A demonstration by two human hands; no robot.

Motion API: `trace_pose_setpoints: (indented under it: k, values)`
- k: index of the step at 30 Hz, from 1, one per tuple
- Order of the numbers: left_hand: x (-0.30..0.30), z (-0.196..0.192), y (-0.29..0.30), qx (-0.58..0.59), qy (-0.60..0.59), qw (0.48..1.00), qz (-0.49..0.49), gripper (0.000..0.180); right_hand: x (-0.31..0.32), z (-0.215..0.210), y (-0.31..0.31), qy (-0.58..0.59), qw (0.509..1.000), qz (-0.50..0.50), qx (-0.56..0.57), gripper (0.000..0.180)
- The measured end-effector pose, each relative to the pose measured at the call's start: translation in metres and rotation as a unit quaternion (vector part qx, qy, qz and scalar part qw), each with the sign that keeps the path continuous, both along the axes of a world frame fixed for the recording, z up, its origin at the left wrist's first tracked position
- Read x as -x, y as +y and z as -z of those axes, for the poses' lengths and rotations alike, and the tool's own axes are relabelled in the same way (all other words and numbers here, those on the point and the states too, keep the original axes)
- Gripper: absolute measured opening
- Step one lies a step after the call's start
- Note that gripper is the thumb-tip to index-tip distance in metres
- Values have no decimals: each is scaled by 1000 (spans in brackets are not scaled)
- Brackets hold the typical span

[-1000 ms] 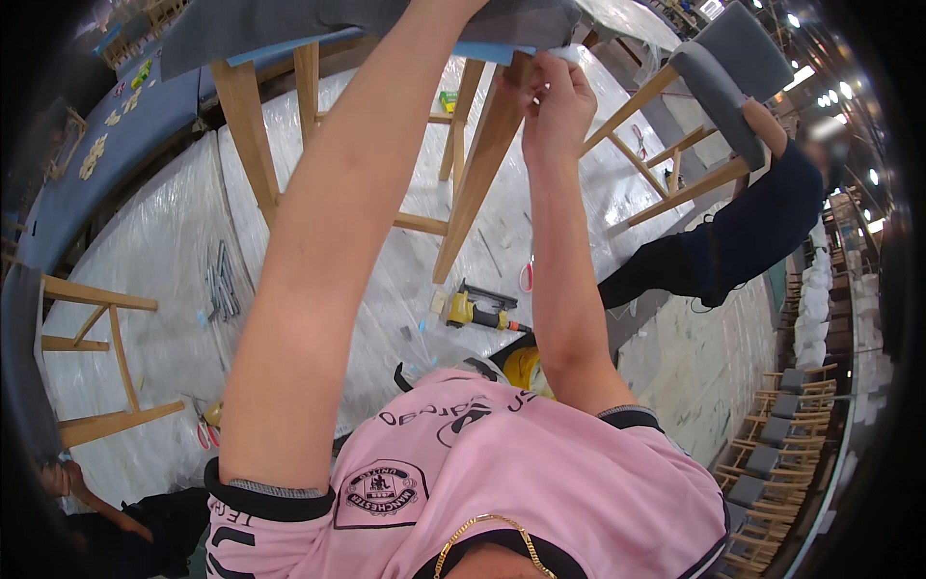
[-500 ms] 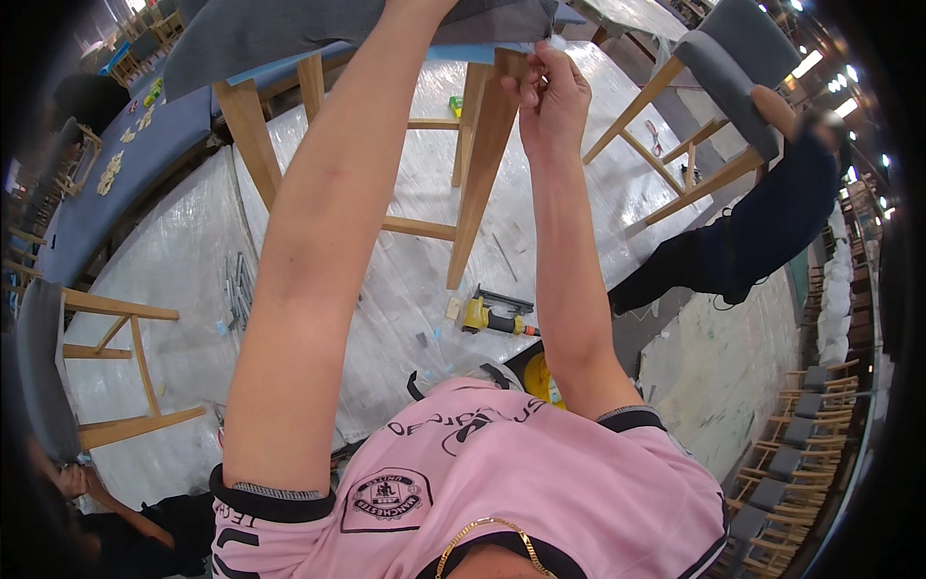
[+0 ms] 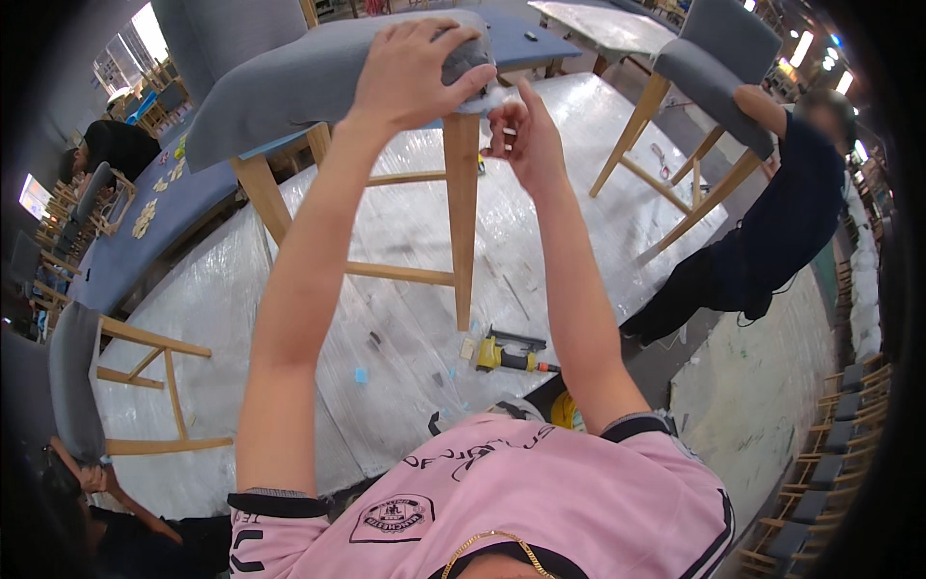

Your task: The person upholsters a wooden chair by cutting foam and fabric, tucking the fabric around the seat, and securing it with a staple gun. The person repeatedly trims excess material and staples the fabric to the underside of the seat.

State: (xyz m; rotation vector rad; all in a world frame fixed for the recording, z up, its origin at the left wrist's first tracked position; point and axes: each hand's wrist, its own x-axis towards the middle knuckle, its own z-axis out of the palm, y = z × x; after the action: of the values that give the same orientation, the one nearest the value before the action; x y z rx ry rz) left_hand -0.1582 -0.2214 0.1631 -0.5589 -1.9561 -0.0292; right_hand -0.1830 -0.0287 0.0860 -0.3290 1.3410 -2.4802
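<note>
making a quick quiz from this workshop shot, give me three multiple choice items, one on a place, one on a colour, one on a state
1. Where does the yellow power tool lie?
A. on the plastic-wrapped table
B. on the chair seat
C. in a hand

2. What colour is the chair seat under the left hand?
A. red
B. grey
C. green

3. How does the right hand stand?
A. flat on the table
B. fingers pinched at the seat's corner by the wooden leg
C. gripping the tool

Answers: 1 A, it rests on the wrapped table below the chair. 2 B, the fabric is grey. 3 B, the fingertips are drawn together beside the leg's top.
</note>
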Motion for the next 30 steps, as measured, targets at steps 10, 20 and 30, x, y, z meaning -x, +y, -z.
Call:
trace_pose_setpoints:
  k: [10, 20, 30]
  values:
    - [3, -21, 18, 1, -127, 991, -39, 44, 61, -24, 14, 140, 977, -112, -117, 32]
    - [16, -49, 54, 43, -285, 947, -143, 62, 83, 33, 38, 81, 979, -181, -49, 36]
    - [28, -54, 38, 56, -313, 941, -117, 57, 87, 18, -10, 23, 946, -298, 129, 28]
